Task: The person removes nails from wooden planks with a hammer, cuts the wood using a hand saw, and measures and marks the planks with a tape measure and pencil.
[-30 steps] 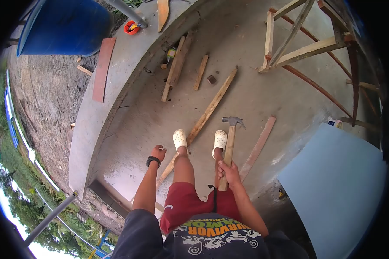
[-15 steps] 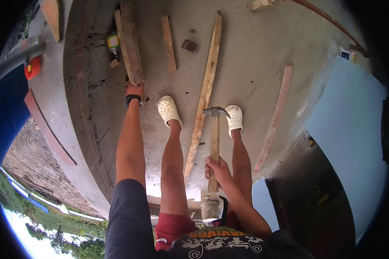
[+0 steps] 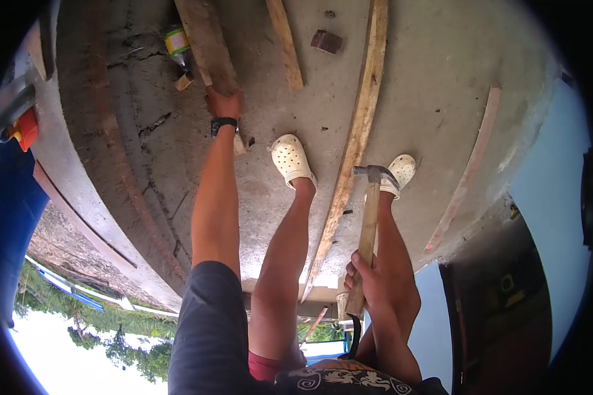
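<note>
My left hand [image 3: 224, 104], with a black watch at its wrist, is closed on a thick wooden plank [image 3: 207, 49] at the upper left. A short end of wood [image 3: 239, 145] shows below the wrist. My right hand [image 3: 367, 276] is wrapped round the wooden handle of a claw hammer [image 3: 370, 210]. The hammer's metal head points away from me, beside my right clog [image 3: 403, 172]. A long narrow wooden strip [image 3: 359, 125] lies on the floor between my feet.
A shorter wood piece [image 3: 285, 46] and a dark brown block [image 3: 327, 42] lie ahead. Left of the plank are a bottle with a yellow-green label [image 3: 176, 43] and a wood offcut [image 3: 184, 82]. A reddish strip [image 3: 468, 168] lies to the right, near a light blue wall [image 3: 550, 164].
The view has shifted, so the floor items sit differently in frame. My left hand still grips the plank, whose near end now reaches past my wrist. The hammer stays in my right hand.
</note>
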`<state>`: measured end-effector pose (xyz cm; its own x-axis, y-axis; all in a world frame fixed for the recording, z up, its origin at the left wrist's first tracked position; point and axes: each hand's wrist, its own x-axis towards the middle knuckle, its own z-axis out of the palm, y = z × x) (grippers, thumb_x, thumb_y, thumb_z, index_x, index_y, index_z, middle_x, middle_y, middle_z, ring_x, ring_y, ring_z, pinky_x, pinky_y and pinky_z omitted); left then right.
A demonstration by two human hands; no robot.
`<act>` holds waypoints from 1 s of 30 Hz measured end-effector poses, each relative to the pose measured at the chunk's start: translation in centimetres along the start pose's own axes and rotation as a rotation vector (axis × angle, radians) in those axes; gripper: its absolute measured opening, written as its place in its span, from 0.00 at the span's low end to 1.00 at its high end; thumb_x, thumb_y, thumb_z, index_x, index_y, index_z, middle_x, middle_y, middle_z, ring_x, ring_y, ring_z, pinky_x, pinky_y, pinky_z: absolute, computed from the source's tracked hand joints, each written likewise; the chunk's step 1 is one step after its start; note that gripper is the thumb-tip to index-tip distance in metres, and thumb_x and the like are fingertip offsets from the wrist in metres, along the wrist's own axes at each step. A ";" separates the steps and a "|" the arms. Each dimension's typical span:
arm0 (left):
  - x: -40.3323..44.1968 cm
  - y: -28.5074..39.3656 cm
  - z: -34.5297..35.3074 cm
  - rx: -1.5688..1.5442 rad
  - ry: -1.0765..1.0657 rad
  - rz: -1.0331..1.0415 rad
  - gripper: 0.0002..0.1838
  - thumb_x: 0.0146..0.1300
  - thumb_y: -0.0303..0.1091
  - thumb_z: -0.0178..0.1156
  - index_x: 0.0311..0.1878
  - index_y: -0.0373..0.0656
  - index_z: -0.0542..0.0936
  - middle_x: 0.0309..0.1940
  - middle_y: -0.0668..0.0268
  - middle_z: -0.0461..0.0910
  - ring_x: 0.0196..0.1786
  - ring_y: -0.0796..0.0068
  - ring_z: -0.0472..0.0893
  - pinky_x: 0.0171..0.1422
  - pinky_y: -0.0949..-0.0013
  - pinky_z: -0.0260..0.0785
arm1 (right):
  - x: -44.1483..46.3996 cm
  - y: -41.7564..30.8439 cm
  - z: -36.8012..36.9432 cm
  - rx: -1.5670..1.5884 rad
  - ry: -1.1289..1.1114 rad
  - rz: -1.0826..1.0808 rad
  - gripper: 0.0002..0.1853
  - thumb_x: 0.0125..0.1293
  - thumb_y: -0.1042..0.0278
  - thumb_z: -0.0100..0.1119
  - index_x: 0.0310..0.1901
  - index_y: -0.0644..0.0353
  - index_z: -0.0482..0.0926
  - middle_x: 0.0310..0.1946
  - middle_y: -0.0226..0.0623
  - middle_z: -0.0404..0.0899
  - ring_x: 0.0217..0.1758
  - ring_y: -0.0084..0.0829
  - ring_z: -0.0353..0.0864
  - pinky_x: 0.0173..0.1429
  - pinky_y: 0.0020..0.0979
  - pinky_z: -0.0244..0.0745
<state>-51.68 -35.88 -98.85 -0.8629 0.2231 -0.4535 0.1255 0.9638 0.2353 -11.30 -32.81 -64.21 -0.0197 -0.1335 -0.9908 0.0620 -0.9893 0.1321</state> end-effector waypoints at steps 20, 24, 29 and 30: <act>-17.4 8.0 -6.1 0.253 -0.548 1.069 0.41 0.53 0.41 0.72 0.69 0.39 0.66 0.62 0.52 0.74 0.59 0.48 0.80 0.56 0.52 0.80 | -0.2 -2.3 -6.3 -0.079 0.289 -0.563 0.12 0.78 0.65 0.56 0.55 0.63 0.71 0.31 0.31 0.70 0.21 0.24 0.74 0.24 0.28 0.73; -11.5 8.5 4.3 0.503 -0.511 1.026 0.37 0.54 0.39 0.71 0.67 0.45 0.68 0.59 0.54 0.75 0.60 0.49 0.79 0.60 0.48 0.77 | 0.1 -1.8 -6.9 -0.113 0.285 -0.499 0.16 0.79 0.62 0.55 0.60 0.63 0.71 0.33 0.34 0.73 0.20 0.26 0.74 0.23 0.28 0.70; -11.1 9.7 4.4 0.681 -0.524 0.896 0.35 0.57 0.37 0.70 0.68 0.46 0.69 0.59 0.54 0.75 0.64 0.49 0.76 0.69 0.44 0.70 | -1.5 -2.8 -5.9 -0.043 0.134 -0.526 0.21 0.78 0.67 0.51 0.69 0.58 0.64 0.44 0.46 0.76 0.24 0.30 0.79 0.26 0.31 0.77; -11.6 9.9 4.5 0.748 -0.465 0.868 0.36 0.57 0.37 0.70 0.69 0.45 0.68 0.62 0.52 0.74 0.66 0.48 0.74 0.71 0.43 0.67 | -0.9 -2.4 -7.0 -0.041 -0.003 -0.483 0.20 0.79 0.62 0.51 0.67 0.56 0.66 0.46 0.50 0.78 0.32 0.36 0.84 0.36 0.37 0.84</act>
<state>-38.22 -28.23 -95.10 -0.1179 0.7135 -0.6906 0.9500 0.2835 0.1307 -4.49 -29.92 -63.78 -0.0585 0.3398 -0.9387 0.0843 -0.9352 -0.3439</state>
